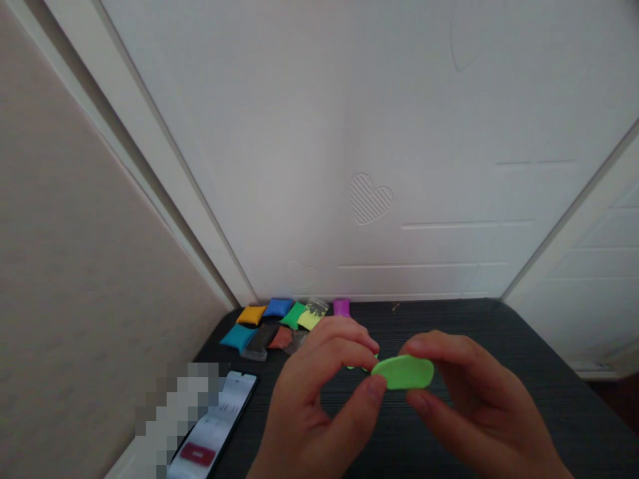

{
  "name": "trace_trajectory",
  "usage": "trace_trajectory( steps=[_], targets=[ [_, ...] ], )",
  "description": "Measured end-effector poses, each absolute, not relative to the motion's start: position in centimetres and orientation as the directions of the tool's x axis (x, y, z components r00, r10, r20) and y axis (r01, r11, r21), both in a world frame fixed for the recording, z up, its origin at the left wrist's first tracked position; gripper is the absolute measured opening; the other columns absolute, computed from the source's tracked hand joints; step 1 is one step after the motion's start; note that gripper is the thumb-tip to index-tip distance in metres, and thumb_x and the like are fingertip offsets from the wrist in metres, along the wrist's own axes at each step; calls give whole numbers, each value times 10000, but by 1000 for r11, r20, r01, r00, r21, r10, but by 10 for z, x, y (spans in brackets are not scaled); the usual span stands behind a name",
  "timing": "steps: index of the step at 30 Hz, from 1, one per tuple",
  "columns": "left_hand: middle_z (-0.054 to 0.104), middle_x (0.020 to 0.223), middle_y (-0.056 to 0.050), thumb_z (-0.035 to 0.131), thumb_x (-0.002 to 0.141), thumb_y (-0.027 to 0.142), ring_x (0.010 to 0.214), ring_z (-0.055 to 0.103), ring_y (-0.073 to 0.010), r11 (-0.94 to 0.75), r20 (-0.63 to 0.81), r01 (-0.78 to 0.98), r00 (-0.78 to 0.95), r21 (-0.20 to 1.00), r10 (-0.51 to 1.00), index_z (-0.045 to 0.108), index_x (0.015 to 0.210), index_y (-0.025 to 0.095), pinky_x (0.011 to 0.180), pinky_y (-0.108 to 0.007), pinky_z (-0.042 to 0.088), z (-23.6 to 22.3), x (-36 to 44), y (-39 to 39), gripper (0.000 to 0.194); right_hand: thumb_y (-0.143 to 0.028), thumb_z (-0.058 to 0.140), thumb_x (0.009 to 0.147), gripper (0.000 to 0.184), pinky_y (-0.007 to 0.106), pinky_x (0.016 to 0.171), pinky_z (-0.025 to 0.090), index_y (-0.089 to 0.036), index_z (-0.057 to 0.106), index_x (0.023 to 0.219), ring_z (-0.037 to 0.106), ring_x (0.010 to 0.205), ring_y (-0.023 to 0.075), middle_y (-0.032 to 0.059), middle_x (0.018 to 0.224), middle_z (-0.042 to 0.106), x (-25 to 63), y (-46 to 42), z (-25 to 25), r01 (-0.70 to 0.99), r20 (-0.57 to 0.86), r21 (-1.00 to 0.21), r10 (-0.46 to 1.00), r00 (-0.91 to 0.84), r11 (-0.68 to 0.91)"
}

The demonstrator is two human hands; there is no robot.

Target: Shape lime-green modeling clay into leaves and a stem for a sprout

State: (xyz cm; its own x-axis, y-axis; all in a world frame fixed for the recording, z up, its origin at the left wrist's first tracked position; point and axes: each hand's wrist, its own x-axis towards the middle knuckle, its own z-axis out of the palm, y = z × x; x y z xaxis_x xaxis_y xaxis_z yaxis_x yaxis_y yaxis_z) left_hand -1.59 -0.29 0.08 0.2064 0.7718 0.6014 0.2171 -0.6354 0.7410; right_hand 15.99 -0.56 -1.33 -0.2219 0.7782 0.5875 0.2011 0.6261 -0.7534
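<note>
A flat oval piece of bright green clay [403,372] is held up over the dark table [524,372]. My left hand [314,406] pinches its left end between thumb and fingers. My right hand [474,406] grips its right end, thumb below and fingers above. A small bit of green shows just behind my left fingertips; I cannot make out what it is.
Several small coloured clay packets [279,322] lie at the table's far left: orange, blue, green, yellow, purple, teal, black, red. A phone [214,426] with a lit screen lies at the near left edge. White wall panels stand behind the table.
</note>
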Motion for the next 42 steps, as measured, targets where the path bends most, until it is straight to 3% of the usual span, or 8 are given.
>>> trace_trajectory(
  steps=[4, 9, 14, 20, 25, 30, 36, 42],
  targets=[
    [584, 848, -48, 546, 707, 68, 883, 538, -180, -660, 631, 284, 199, 695, 750, 582, 793, 184, 811, -325, 445, 1, -10, -3, 148, -123, 584, 738, 384, 195, 779, 468, -306, 508, 1067, 580, 866, 120, -11, 942, 600, 158, -7, -15, 210, 570, -770, 797, -198, 603],
    [587, 809, -44, 541, 709, 66, 856, 548, -171, -660, 643, 291, 164, 693, 748, 589, 773, 176, 785, -310, 458, 2, -3, -2, 135, -162, 560, 764, 384, 252, 723, 482, -291, 474, 1115, 593, 778, 138, 3, 849, 611, 153, -5, -13, 161, 534, -823, 839, -104, 544],
    [589, 827, -50, 545, 719, 77, 844, 551, -164, -654, 660, 351, 120, 670, 742, 596, 793, 173, 766, -295, 459, 2, 3, -3, 132, -202, 529, 792, 67, 233, 633, 476, -227, 582, 824, 584, 712, 136, 7, 769, 620, 153, -2, -7, 232, 492, -832, 864, -110, 503],
    [606, 784, -37, 566, 699, 78, 811, 554, -149, -673, 676, 409, 164, 616, 719, 605, 784, 165, 750, -270, 453, 2, 7, -2, 128, -185, 534, 782, 65, 219, 596, 463, -222, 584, 801, 580, 672, 125, -5, 729, 619, 152, -3, -5, 291, 530, -807, 848, -28, 514],
    [605, 787, -48, 548, 709, 81, 792, 556, -153, -656, 644, 431, 199, 620, 738, 608, 772, 157, 727, -281, 460, 4, 10, 1, 116, -144, 545, 765, 126, 209, 582, 466, -230, 585, 848, 588, 671, 125, -1, 749, 624, 151, 0, -7, 304, 648, -720, 761, -28, 624],
    [612, 794, -44, 552, 713, 105, 795, 562, -162, -648, 615, 461, 245, 606, 750, 595, 768, 163, 717, -288, 468, 4, 10, 1, 91, -135, 563, 749, 177, 223, 551, 449, -236, 574, 894, 579, 653, 128, -6, 725, 609, 155, 1, -10, 418, 697, -613, 708, -114, 670],
    [609, 919, -37, 590, 692, 114, 868, 572, -168, -632, 665, 497, 137, 595, 734, 562, 947, 205, 768, -293, 471, 3, -3, -7, 272, -119, 567, 730, 157, 236, 486, 412, -178, 589, 873, 526, 550, 121, -5, 595, 550, 158, 2, -8, 514, 751, -464, 628, -203, 721],
    [650, 780, -10, 600, 653, 21, 740, 600, -139, -845, 805, 379, 318, 377, 502, 583, 942, 208, 686, -245, 511, 8, -12, 3, 344, -92, 582, 701, 192, 268, 550, 475, -180, 597, 871, 538, 615, 134, 25, 673, 580, 156, 3, -1, 501, 880, -293, 435, -192, 814]
  ],
)
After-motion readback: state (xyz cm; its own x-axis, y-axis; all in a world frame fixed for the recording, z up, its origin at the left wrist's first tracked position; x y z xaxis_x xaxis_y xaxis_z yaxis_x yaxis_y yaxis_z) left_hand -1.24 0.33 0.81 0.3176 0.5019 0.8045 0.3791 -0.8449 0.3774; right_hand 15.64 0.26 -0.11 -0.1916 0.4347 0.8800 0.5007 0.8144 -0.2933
